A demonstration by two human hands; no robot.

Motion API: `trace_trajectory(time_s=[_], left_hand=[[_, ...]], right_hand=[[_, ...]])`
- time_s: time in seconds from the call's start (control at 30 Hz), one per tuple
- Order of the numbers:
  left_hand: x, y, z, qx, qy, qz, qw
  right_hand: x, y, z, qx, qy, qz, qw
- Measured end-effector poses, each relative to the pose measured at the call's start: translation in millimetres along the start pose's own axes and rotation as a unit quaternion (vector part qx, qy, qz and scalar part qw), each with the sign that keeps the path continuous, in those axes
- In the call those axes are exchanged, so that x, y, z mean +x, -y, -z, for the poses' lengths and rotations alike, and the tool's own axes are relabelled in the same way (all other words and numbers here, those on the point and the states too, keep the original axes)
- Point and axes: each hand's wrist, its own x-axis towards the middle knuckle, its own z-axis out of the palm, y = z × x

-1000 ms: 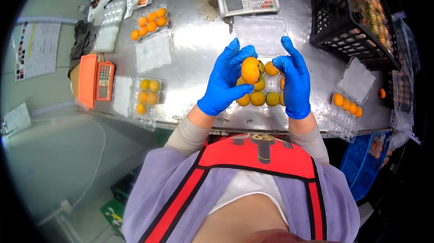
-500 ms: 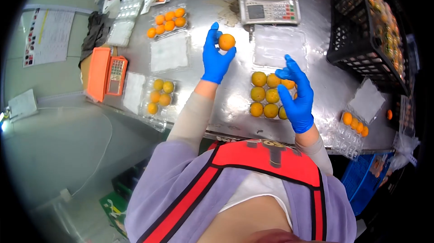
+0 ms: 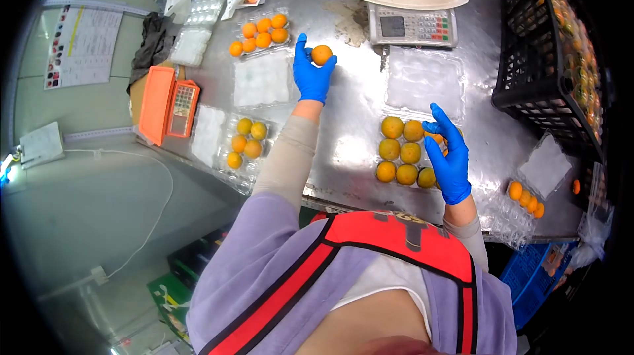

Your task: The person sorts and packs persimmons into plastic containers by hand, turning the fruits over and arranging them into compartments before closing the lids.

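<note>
My left hand (image 3: 313,76), in a blue glove, holds a single orange (image 3: 321,55) between thumb and fingers above the metal table. My right hand (image 3: 451,157), gloved the same way, is over the right side of a clear tray of greenish-yellow oranges (image 3: 410,153). Its fingers and thumb are apart and curved, with part of a tray orange showing between them; the hand covers the tray's right column. Behind that tray lies a clear tray with a white lining (image 3: 422,81). Left of my left hand is a similar lined tray (image 3: 262,81).
A scale (image 3: 413,26) stands at the back. At the right is a black crate (image 3: 531,84) of packed fruit. Partly filled orange trays sit at upper left (image 3: 262,33), lower left (image 3: 247,143) and far right (image 3: 525,200). An orange-cased device (image 3: 179,109) lies near the left edge.
The view has shifted, so the table things appear lower and further right. My left hand, still holding the orange, has moved slightly left relative to the table. My right hand stays over the tray.
</note>
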Motion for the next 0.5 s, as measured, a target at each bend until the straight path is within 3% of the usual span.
trace_trajectory(time_s=[0.03, 0.07, 0.17, 0.23, 0.27, 0.43, 0.5], left_hand=[[2.8, 5.4, -1.6, 0.002, -0.002, 0.0, 1.0], [7.5, 15.3, -5.2, -0.094, -0.035, 0.074, 0.992], [30.9, 61.2, -13.2, -0.338, -0.159, 0.229, 0.899], [41.1, 62.0, 9.0, -0.379, -0.136, 0.318, 0.859], [43.1, 66.5, 19.3, -0.353, -0.104, 0.336, 0.867], [42.7, 49.4, 32.1, -0.392, -0.144, 0.283, 0.863], [43.0, 51.5, 33.4, -0.302, -0.118, 0.251, 0.912]], right_hand=[[0.4, -1.2, 0.2, -0.01, 0.011, -0.003, 1.0], [0.3, -2.2, 0.4, -0.02, 0.021, -0.006, 1.0], [-1.4, -6.1, 0.3, -0.028, 0.031, -0.012, 0.999], [-3.7, -12.0, 0.3, -0.026, 0.031, -0.015, 0.999], [-4.1, -14.6, -0.1, -0.025, 0.031, -0.017, 0.999], [-4.0, -19.2, -3.2, -0.022, 0.033, -0.018, 0.999], [-3.4, -19.1, -4.8, -0.017, 0.034, -0.02, 0.999]])
